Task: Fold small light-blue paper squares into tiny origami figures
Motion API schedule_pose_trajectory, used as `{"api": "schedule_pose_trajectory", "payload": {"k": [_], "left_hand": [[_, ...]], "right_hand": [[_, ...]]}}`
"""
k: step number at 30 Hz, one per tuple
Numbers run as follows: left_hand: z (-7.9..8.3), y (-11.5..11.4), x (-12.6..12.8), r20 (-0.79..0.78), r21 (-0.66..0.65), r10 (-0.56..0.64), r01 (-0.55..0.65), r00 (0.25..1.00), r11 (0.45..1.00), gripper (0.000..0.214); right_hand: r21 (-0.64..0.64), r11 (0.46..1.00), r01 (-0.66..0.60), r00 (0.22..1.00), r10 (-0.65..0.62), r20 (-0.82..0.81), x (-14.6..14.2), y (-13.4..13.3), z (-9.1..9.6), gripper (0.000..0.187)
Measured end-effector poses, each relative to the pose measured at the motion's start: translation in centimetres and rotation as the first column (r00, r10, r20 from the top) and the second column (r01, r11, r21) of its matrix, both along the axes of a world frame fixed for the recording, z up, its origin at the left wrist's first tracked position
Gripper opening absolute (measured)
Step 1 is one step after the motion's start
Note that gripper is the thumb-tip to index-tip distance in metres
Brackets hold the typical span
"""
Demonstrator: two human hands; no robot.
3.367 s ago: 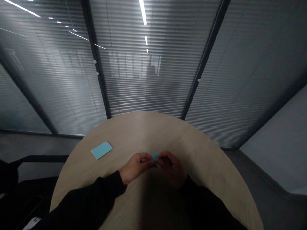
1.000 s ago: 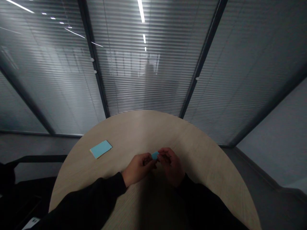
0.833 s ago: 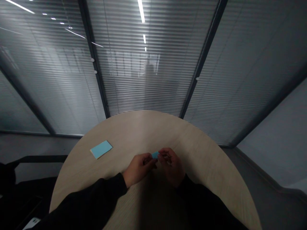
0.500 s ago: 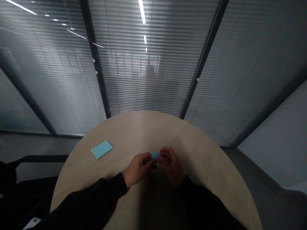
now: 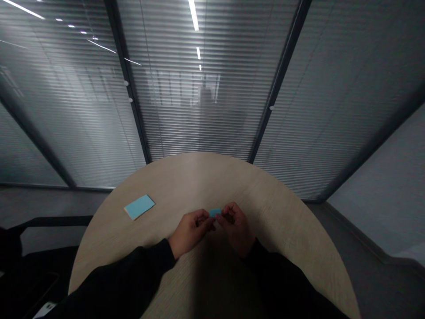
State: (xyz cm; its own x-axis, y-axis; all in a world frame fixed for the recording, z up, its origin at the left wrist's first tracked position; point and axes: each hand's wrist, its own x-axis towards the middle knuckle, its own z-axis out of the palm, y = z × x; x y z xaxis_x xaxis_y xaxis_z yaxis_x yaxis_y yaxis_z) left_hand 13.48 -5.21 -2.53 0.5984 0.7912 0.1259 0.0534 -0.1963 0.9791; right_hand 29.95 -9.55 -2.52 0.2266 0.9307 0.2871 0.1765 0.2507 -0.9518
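Both my hands meet over the middle of a round, light wooden table (image 5: 272, 208). My left hand (image 5: 189, 230) and my right hand (image 5: 235, 228) pinch a small, folded piece of blue paper (image 5: 214, 212) between their fingertips. The fingers of both hands are curled together round it, and most of the paper is hidden by them. Black sleeves cover both forearms.
A flat pad of blue paper (image 5: 139, 206) lies on the table to the left, well apart from my hands. Glass walls with horizontal blinds and dark frames stand behind the table. A dark chair (image 5: 29, 261) sits at the left.
The hands stay together on the small blue paper, with only slight shifts of the fingers. The view has tilted a little.
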Motion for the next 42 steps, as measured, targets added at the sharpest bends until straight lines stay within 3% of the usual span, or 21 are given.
{"api": "schedule_pose_trajectory", "payload": {"k": [8, 17, 25, 30, 34, 38, 42], "left_hand": [[0.4, -0.2, -0.1, 0.024, -0.001, -0.030, 0.030, 0.999, 1.000, 0.035], [0.2, -0.2, -0.1, -0.060, 0.058, 0.038, -0.035, 0.997, 0.998, 0.036], [0.2, 0.0, -0.2, 0.042, -0.040, 0.000, 0.001, 0.999, 0.999, 0.036], [0.1, 0.1, -0.2, 0.059, -0.066, -0.041, 0.045, 0.997, 0.997, 0.038], [0.3, 0.0, -0.3, 0.038, -0.065, -0.051, 0.053, 0.998, 0.996, 0.037], [0.5, -0.1, -0.3, 0.054, -0.064, -0.006, 0.010, 0.999, 0.998, 0.036], [0.5, 0.0, -0.2, 0.107, -0.102, -0.042, 0.053, 0.993, 0.993, 0.036]], "right_hand": [[-0.056, 0.995, -0.080, 0.997, 0.081, 0.004, 0.5, 0.0, -0.1, 0.028], [-0.036, 0.990, -0.136, 0.990, 0.134, -0.050, 0.2, 0.0, -0.1, 0.031], [-0.018, 0.996, -0.086, 0.996, 0.085, -0.040, 0.0, 0.0, 0.0, 0.035], [-0.088, 0.985, -0.147, 0.989, 0.146, -0.023, 0.5, -0.2, 0.3, 0.030], [-0.105, 0.975, -0.198, 0.979, 0.190, -0.080, 1.0, -0.2, 0.9, 0.037], [-0.094, 0.976, -0.195, 0.977, 0.185, -0.109, 1.2, -0.1, 1.1, 0.043], [-0.082, 0.983, -0.163, 0.984, 0.156, -0.085, 1.1, 0.0, 0.6, 0.038]]}}
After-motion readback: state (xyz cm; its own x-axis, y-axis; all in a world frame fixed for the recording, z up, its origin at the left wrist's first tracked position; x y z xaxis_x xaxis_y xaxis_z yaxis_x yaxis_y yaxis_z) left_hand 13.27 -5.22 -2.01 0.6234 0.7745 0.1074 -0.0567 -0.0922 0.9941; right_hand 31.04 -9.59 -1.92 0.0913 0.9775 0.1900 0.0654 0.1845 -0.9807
